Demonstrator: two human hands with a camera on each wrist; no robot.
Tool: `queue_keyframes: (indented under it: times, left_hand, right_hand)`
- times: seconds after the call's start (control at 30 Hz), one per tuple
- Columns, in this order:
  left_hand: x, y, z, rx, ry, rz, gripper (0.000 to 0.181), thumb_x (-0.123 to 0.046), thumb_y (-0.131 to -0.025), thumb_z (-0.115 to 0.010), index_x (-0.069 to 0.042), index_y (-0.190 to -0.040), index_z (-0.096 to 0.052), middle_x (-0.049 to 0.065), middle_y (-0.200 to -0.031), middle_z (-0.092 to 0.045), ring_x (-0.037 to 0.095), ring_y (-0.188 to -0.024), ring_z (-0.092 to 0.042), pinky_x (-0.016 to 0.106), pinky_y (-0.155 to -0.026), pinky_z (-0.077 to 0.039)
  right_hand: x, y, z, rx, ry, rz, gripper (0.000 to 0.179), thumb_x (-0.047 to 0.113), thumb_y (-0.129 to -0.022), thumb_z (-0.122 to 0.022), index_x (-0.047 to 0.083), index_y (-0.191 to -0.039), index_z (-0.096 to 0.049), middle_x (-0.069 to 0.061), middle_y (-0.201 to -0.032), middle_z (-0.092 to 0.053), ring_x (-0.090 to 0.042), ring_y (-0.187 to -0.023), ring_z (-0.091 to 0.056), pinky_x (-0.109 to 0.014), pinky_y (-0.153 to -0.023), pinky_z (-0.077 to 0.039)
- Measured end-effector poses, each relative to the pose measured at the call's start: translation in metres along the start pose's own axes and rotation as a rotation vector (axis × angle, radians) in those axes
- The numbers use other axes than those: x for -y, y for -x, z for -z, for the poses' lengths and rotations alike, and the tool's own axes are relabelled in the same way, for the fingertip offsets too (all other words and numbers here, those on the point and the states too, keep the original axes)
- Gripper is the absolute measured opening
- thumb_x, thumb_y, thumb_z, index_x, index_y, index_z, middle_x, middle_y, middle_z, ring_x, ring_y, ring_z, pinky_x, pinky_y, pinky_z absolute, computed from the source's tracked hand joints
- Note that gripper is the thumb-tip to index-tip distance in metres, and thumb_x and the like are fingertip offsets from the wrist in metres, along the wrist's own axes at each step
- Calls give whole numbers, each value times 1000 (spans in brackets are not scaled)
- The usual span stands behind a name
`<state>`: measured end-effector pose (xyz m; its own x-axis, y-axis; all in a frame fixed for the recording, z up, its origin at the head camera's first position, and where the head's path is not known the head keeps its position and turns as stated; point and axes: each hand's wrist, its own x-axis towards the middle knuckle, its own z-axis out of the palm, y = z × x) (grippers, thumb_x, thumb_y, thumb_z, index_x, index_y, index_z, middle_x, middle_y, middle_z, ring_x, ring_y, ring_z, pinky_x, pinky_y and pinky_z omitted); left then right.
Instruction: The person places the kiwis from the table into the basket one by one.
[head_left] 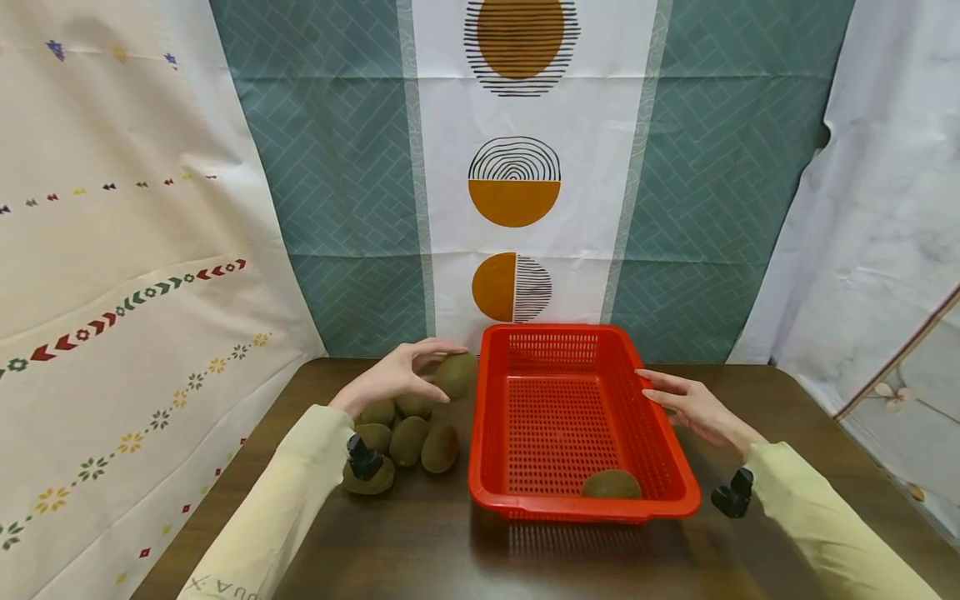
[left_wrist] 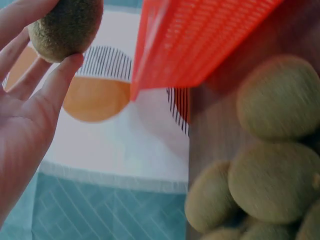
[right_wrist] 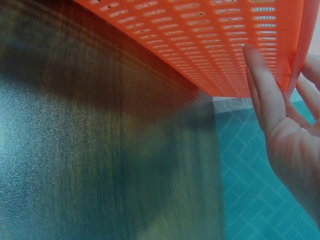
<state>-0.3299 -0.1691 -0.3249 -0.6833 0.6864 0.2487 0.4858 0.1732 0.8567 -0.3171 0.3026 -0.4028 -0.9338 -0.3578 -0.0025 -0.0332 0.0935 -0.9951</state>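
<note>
A brown, fuzzy kiwi point(head_left: 456, 375) is pinched between the thumb and fingers of my left hand point(head_left: 397, 375), just off the left rim of a red plastic basket point(head_left: 486, 425). In the left wrist view this kiwi point(left_wrist: 67, 27) is held up beside the basket wall. My right hand point(head_left: 693, 408) grips the basket's right rim, fingers over the edge; the right wrist view has a finger point(right_wrist: 267, 90) along the slotted outer wall. Inside the basket, one kiwi point(head_left: 611, 484) lies at the near right, partly behind the front rim.
Several more kiwis point(head_left: 408, 440) are bunched on the dark wooden table point(head_left: 390, 550), below and beside my left hand. Patterned cloth point(head_left: 513, 117) hangs behind the table, with a cream cloth point(head_left: 112, 250) on the left and a marbled one point(head_left: 885, 208) on the right.
</note>
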Motion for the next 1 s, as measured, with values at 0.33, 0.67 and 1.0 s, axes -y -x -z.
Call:
queue_keyframes:
  times: [0.33,0.67,1.0]
  left_hand:
    - [-14,-44,-20,206,60,26,62,-3,-73,-75,-12,-129,-52,-1,-131,-45,18,-121,-37,36,-95,-33]
    - [-17,-79,-48,398,134,51,55,2,-77,-69,-9,-129,-52,1,-129,-47,17,-117,-43,40,-84,-43]
    - [-14,-107,-72,447,-27,126,57,0,-75,-72,-10,-127,-53,-7,-126,-48,14,-115,-41,31,-91,-37]
  right_hand:
    - [1,0,-2,-12,-35,-11,55,12,-92,-53,1,-140,-29,-23,-140,-27,-25,-109,-51,-49,-78,-44]
    - [1,-1,-1,-6,-39,-20,55,12,-92,-53,2,-141,-29,-23,-140,-27,-25,-108,-51,-48,-79,-45]
    - [0,-1,1,17,-13,-11,54,14,-93,-51,3,-141,-28,-23,-140,-27,-29,-112,-48,-48,-80,-44]
